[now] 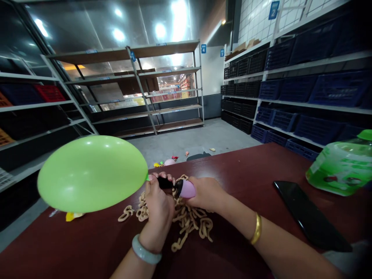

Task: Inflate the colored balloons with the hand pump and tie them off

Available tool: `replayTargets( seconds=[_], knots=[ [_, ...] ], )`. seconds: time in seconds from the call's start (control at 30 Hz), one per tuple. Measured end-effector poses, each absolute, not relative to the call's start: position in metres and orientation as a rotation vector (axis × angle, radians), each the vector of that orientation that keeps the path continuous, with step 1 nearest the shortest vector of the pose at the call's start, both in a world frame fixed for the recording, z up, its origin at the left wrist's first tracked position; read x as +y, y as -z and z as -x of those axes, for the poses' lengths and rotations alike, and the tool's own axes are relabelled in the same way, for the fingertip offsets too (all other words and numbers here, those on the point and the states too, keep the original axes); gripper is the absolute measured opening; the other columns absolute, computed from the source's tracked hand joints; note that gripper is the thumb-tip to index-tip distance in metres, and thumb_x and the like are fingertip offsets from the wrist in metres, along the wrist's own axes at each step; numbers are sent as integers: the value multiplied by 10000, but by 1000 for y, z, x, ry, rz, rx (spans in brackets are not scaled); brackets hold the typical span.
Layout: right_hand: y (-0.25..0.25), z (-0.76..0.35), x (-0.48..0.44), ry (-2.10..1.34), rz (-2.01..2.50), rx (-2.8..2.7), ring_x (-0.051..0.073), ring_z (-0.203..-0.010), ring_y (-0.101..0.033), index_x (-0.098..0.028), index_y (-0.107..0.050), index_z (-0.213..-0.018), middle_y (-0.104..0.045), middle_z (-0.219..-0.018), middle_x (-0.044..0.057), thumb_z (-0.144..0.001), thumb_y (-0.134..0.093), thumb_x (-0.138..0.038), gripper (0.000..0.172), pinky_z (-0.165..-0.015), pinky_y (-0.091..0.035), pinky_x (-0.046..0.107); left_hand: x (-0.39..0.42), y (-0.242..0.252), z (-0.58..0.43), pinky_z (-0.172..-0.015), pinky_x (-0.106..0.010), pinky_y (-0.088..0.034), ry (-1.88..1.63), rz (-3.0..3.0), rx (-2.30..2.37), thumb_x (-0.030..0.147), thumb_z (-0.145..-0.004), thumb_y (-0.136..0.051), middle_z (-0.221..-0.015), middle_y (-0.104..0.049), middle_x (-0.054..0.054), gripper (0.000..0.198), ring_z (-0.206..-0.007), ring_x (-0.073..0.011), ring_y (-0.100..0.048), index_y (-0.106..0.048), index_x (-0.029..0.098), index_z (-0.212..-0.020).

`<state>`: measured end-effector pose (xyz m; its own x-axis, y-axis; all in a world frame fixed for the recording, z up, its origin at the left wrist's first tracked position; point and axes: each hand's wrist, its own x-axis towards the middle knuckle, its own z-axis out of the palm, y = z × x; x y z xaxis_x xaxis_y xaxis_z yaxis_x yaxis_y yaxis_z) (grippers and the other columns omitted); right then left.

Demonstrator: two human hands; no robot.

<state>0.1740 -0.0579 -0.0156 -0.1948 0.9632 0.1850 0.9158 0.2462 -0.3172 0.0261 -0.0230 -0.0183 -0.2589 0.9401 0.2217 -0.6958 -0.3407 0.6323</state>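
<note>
A large inflated green balloon (93,173) stretches out to the left, its neck at the fingers of my left hand (158,203). That hand is closed round the balloon's neck and the black end of a hand-held balloon pump (165,182). My right hand (207,192) grips the pump's pinkish-purple end. Just where the balloon's neck meets the pump is hidden by my left fingers. Beneath both hands lies a pile of beige, curled, rope-like pieces (187,221) on the dark red table (238,244).
A black phone-like slab (309,213) and a green liquid bottle (337,166) are on the right. Yellow scraps (72,216) lie at the left table edge. Coloured bits (170,162) are on the floor beyond. Shelves (174,124) and crates (318,130) surround the table.
</note>
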Motion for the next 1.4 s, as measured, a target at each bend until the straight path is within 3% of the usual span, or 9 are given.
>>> replayTargets(
  seconds=[0.3,0.53,0.77,0.97,1.2,1.4],
  knots=[
    [25,-186,-52,-240,1698,-2237,258,-775,-678,-256,-634,-1006,-733,-867,46,-701,-647,-520,404,-556,-288,280,11,-4,43,-514,-265,-401,-1979,-525,572,285,-946,-461,-662,-492,5,189,-557,-137,-501,-459,191,-782],
    [27,-192,-50,-117,1728,-2271,253,-718,-671,-235,-624,-920,-726,-805,54,-707,-629,-552,382,-538,-259,281,7,11,27,-522,-247,-387,-1971,-521,521,346,-922,-534,-666,-482,13,219,-568,-123,-498,-456,195,-783],
    [23,-186,-55,-128,1750,-2268,248,-752,-672,-243,-612,-993,-723,-850,46,-711,-629,-513,391,-566,-318,284,-25,27,-26,-641,-281,-469,-1869,-534,557,363,-822,-682,-735,-535,14,257,-639,-126,-536,-483,200,-827],
    [21,-178,-59,-190,1726,-2229,256,-780,-676,-242,-607,-1065,-729,-897,55,-740,-618,-515,424,-601,-354,289,-40,28,-44,-688,-279,-483,-1807,-576,527,345,-816,-694,-770,-546,14,245,-665,-118,-544,-497,204,-849],
    [21,-175,-58,-270,1727,-2212,271,-821,-683,-284,-591,-1186,-732,-945,53,-743,-616,-592,540,-612,-367,299,-23,18,-19,-565,-265,-447,-1816,-647,504,335,-836,-665,-721,-508,15,235,-620,-133,-525,-474,202,-809],
    [18,-186,-54,-310,1735,-2268,255,-828,-669,-267,-626,-1090,-725,-932,45,-716,-642,-559,475,-608,-364,291,4,-2,36,-548,-277,-434,-1917,-593,562,346,-899,-574,-684,-504,5,221,-591,-140,-516,-469,188,-786]
  ],
)
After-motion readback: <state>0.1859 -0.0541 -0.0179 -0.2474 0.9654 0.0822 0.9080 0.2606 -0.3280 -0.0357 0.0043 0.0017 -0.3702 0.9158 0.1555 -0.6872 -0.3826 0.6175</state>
